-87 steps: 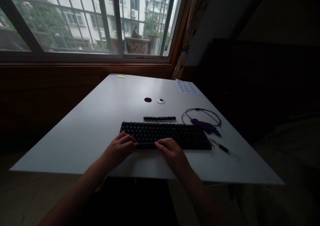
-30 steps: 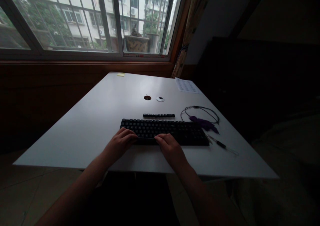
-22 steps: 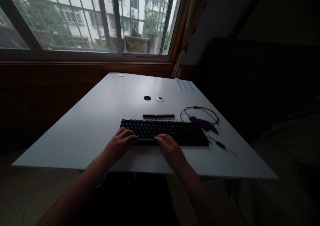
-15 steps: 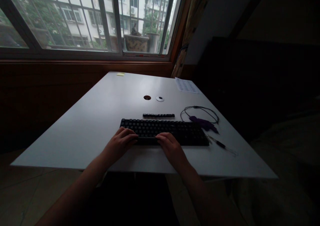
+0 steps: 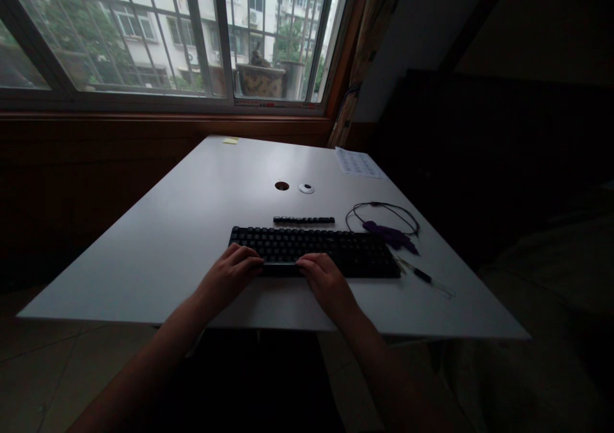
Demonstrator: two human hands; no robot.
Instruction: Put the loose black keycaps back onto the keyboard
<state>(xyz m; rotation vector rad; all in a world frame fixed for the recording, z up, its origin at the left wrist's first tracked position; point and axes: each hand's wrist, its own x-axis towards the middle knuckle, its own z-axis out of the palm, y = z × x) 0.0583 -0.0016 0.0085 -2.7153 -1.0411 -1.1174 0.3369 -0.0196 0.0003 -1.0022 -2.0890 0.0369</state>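
Observation:
A black keyboard lies near the front of the white table. At its front edge, the long space bar stretches between my two hands. My left hand has its fingers bent and close together at the bar's left end. The fingertips of my right hand are gathered at the bar's right end. My fingers cover both ends of the bar, and my thumbs are mostly hidden. Just behind the keyboard sits a row of loose black keycaps.
A purple cloth and a looped black cable lie right of the keyboard, near a wire keycap puller. Further back are a round hole, its white cover, a printed sheet and yellow sticky notes.
The whole view has shifted very slightly. Both hands stay at the ends of the space bar, with the fingers almost unmoved.

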